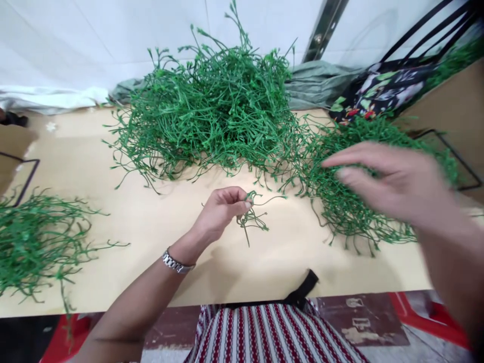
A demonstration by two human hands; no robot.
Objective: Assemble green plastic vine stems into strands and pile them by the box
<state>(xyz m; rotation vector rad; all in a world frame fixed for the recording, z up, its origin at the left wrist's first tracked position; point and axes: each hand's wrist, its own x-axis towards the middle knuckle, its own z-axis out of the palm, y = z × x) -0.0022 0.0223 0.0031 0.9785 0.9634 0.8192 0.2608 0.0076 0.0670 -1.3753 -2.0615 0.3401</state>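
My left hand (223, 212) is closed in a pinch over the middle of the table, thumb against fingers. A small cluster of thin green plastic stems (250, 220) sticks out from its fingertips, with loose ends hanging down and to the right. Motion blurs my right hand (397, 176), which is above the right-hand pile of green plastic stems (340, 212). Its index finger and thumb are stretched out and apart, and nothing shows between them. Some of its other fingers are hidden.
A large heap of green stems (219, 106) lies at the back against the wall. Another pile (34, 242) overhangs the front left edge of the table (151, 272). Cardboard boxes stand left and right (449, 106). A black strap (304, 287) lies at the front edge.
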